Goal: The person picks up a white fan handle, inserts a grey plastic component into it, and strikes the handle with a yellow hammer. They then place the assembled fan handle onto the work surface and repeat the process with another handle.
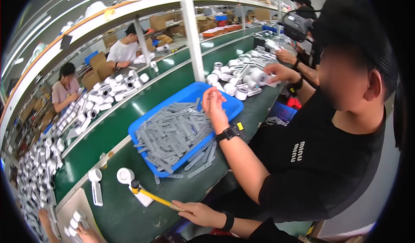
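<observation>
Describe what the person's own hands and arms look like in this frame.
The right hand is bare, with a black band round the wrist. Past a short stretch of bare forearm, a black sleeve begins at the lower edge. The left hand shows only bare fingers at the bottom edge, with no glove or ring visible. Its wrist and arm are out of frame.
</observation>
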Available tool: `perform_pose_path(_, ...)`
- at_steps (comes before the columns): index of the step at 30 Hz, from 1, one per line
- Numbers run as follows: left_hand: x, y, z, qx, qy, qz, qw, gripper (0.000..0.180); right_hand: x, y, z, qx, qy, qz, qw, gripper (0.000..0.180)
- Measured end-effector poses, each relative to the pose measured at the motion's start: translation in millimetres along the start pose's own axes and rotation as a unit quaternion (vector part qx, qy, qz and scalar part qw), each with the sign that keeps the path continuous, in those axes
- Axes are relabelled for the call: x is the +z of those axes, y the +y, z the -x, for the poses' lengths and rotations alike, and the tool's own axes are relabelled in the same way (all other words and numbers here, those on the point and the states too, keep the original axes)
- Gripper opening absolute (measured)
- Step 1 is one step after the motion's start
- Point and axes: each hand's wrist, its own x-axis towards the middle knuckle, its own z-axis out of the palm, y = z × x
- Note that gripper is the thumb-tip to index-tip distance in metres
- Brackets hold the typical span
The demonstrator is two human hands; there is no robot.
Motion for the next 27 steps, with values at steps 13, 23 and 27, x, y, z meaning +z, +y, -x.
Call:
perform_pose_path(13,-15,352,45,0.201,-0.159,0.263,0.93,0.071,-20,2,3,0.029,0.023,-0.07,0.997,0.055)
perform_pose_path(23,-41,273,54,0.106,-0.204,0.404,0.885,0.053,-14,3,19,0.037,-0.027,-0.056,0.997,0.055)
perform_pose_path(27,-67,223,60,-0.007,-0.258,0.376,0.89,0.035,8,7,12,-0.043,-0.037,-0.037,0.998,0.053)
